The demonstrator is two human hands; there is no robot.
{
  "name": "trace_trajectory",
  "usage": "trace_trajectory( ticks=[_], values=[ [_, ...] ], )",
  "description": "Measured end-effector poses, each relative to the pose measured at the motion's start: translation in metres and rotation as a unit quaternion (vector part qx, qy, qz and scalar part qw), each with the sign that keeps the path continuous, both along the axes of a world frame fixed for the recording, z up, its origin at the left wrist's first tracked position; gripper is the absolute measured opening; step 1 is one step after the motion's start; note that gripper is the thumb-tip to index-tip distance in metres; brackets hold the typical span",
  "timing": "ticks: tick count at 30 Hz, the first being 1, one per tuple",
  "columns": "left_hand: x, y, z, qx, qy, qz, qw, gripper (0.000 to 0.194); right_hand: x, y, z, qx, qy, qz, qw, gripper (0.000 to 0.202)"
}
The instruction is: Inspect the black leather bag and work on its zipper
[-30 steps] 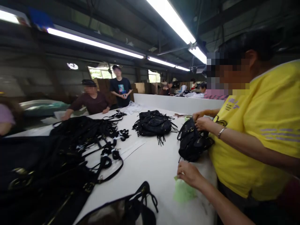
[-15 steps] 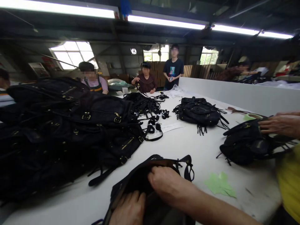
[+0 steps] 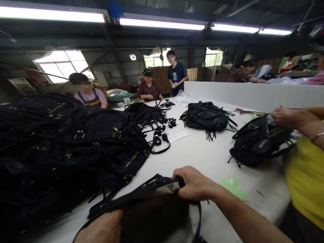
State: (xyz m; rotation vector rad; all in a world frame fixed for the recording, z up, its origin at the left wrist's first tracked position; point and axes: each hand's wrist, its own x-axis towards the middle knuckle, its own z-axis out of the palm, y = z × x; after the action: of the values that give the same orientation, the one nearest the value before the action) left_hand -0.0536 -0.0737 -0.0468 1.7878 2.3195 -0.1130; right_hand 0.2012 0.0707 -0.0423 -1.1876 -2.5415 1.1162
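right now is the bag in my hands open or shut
Open: the right hand and left hand pull the bag mouth apart, and the pale lining shows at the rim.

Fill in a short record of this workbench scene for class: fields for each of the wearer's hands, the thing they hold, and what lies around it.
Left hand: left hand on the near side of the black bag
Right hand: right hand closed on the bag's top edge
Surface: white table
Left of bag: pile of black bags
Right of bag: green paper scraps
Further right: co-worker's hand on another black bag
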Motion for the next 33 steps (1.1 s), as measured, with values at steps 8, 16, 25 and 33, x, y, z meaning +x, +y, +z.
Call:
trace_trajectory(
  ticks=[8, 16, 25, 33],
  values=[
    [0.032, 0.038, 0.018, 0.037, 0.096, -0.012, 0.995, 0.033, 0.014, 0.013, -0.016, -0.103, 0.031, 0.007, 0.994, 0.016],
    [0.085, 0.037, 0.011, -0.062, -0.159, -0.068, 0.983, 0.023, 0.011, 0.007, -0.022, -0.082, 0.088, 0.024, 0.992, 0.002],
    [0.090, 0.050, -0.016, 0.044, -0.400, -0.006, 0.916, 0.038, 0.009, -0.001, -0.036, -0.122, 0.149, 0.084, 0.978, 0.014],
    [0.085, 0.049, -0.029, 0.029, -0.563, -0.026, 0.826, 0.041, 0.008, -0.009, -0.033, -0.101, 0.152, 0.058, 0.981, 0.010]
  ],
)
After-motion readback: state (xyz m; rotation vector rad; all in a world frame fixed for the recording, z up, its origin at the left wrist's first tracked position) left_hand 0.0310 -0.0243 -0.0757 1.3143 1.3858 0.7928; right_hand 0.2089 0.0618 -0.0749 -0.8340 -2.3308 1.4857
